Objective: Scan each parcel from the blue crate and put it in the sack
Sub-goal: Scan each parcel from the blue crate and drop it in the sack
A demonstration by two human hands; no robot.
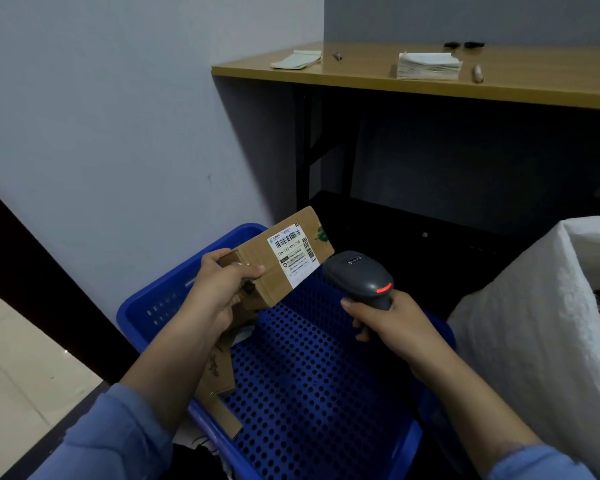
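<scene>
Right now your left hand (222,289) grips one end of a brown cardboard parcel (284,258), thumb curled over its top face and fingers wrapped beneath, holding it above the far left corner of the blue perforated plastic crate (309,375). A white shipping label with barcodes (291,251) faces up on the parcel's upper side, tilted toward you. Your right hand (392,327) is closed around the handle of a dark grey handheld barcode scanner (361,275), whose head sits just beside the labelled end of the parcel; a red light shows on the scanner's back. More flat brown cardboard pieces (219,372) lie against the crate's left wall, partly hidden under your left forearm. To your right stands a white woven sack (534,323) with its mouth open, near the crate. Behind, a wooden-topped table with a black frame (361,76) carries a stack of white papers (428,65) and a few small items too small to tell.
</scene>
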